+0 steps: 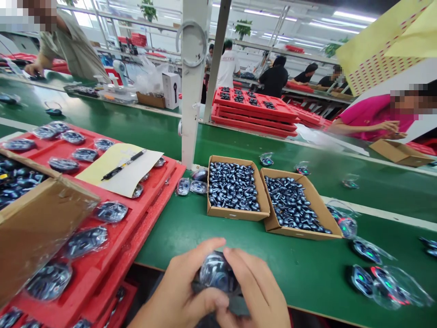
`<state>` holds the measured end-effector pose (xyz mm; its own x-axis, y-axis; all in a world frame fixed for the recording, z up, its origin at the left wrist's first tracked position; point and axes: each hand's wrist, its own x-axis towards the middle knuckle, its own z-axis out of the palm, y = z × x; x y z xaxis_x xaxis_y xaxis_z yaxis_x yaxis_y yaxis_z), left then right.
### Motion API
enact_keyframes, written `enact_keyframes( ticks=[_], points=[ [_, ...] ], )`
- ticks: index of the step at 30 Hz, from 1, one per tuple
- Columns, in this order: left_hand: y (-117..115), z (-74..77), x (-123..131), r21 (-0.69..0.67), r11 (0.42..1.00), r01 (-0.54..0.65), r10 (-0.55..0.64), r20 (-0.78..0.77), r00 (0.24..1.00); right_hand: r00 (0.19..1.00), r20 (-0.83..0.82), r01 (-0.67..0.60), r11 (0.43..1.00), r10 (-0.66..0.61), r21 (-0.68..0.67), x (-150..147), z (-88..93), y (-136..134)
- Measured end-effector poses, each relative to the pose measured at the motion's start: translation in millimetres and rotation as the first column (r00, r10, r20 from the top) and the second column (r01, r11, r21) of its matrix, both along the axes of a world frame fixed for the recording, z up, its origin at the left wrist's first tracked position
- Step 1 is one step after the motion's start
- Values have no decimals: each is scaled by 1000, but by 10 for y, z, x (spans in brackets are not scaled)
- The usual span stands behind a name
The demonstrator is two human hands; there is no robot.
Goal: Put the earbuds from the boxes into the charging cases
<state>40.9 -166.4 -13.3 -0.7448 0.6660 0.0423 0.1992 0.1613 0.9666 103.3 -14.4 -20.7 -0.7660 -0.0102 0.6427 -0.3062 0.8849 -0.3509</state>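
Belt (307, 278): L hand (177, 291), R hand (256, 284) cup pkg (215, 272)

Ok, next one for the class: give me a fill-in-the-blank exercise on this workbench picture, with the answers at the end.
The left hand and right hand hold a plastic-wrapped item above a ____ bench top.
A box and a second box, both packed with small dark parts, are made of ____.
A black pen lies on a sheet of paper on a ____ tray.

Answers: green; cardboard; red.
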Motion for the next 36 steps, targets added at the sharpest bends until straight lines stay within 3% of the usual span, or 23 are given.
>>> enact_keyframes(
  ticks=[3,6,8,13,18,21,25,31,36],
  points=[
    [12,-105,-102,-54,998,40,-37,56,998,966,251,-22,984,67,-178,-83,15,19],
    [38,-221,-220,-46,998,53,-46,156,987,864,462,25,900,200,-436,-170,6,2],
    [73,-280,-291,17,998,60,-62,220,973,801,530,56,846,279,-530,-225,-3,-11],
    [145,-405,-385,-13,998,68,-66,112,992,733,643,90,904,225,-418,-345,43,20],
    [128,-576,-415,-11,997,72,-71,76,995,666,693,43,913,277,-406,-420,35,77],
    [130,-624,-424,71,992,107,-115,124,986,693,691,36,947,206,-319,-433,-92,115],
    [164,-651,-401,240,962,130,-189,240,952,807,588,103,965,61,-241,-431,-245,220],
    [195,-723,-346,457,882,114,-322,407,855,827,531,59,911,185,-409,-385,-118,341],
    [250,-693,-347,526,844,104,-371,432,822,816,510,72,829,271,-555,-361,0,380]
  ],
)
